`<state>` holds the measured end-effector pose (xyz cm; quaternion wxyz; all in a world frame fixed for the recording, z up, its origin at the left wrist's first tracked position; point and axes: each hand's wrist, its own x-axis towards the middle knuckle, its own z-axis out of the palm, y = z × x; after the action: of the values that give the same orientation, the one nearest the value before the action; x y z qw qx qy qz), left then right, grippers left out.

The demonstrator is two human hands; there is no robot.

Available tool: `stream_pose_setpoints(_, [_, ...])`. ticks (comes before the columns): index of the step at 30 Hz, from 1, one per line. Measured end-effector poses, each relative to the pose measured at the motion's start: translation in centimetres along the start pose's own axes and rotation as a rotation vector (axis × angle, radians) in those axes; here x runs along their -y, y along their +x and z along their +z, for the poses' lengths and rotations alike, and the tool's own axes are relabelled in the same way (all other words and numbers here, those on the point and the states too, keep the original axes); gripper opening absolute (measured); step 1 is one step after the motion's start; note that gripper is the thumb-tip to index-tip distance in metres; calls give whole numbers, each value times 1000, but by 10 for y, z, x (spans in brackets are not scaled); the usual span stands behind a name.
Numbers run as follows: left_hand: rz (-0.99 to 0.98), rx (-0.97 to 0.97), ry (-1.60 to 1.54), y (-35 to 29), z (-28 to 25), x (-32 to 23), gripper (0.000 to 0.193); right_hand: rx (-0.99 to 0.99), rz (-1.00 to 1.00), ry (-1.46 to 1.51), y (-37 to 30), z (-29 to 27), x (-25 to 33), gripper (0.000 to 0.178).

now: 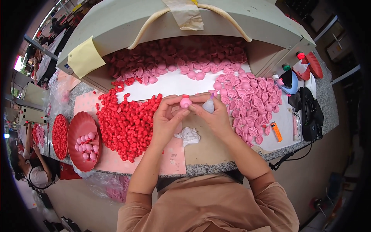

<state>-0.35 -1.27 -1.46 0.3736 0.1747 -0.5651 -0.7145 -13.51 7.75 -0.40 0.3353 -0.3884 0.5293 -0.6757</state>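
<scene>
Over the middle of the table my left hand (pixel 166 115) pinches a small round pink piece (pixel 185 103) with a red cap-like part on top. My right hand (pixel 217 118) has its thumb and finger against the same pink piece. Tucked in the right hand is a small translucent squeeze bottle (pixel 209 105) with a thin purple nozzle pointing up. A heap of small red parts (pixel 129 129) lies to the left of my hands. To the right spreads a heap of pink petal-shaped pieces (pixel 251 102). A crumpled white tissue (pixel 190 136) lies below the hands.
A grey hood-like box (pixel 266 29) arches over more pink pieces (pixel 154 58). At left, a red scalloped tray (pixel 83 158) holds several pink balls. An orange lighter (pixel 276 132), a black pouch (pixel 311 116) and small bottles stand at right. Another person (pixel 40 170) works far left.
</scene>
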Motion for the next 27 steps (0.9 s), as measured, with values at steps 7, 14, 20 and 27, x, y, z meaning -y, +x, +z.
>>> stream_pose_setpoints(7, [-6,-265,-250,6,-20,-29,34,537,-36,-449,-5,-6,9,22])
stream_pose_setpoints(14, [25,-286,-167,5,-23,-25,45,720,-161,-739,-18,-5,2,16])
stream_pose_setpoints(20, [156,-130,285,-1,-4,-9,41,-74,201,69,3,-20,25,15])
stream_pose_setpoints(27, [150,-11,439,-6,7,-1,40,109,-345,-496,-2,-3,8,43])
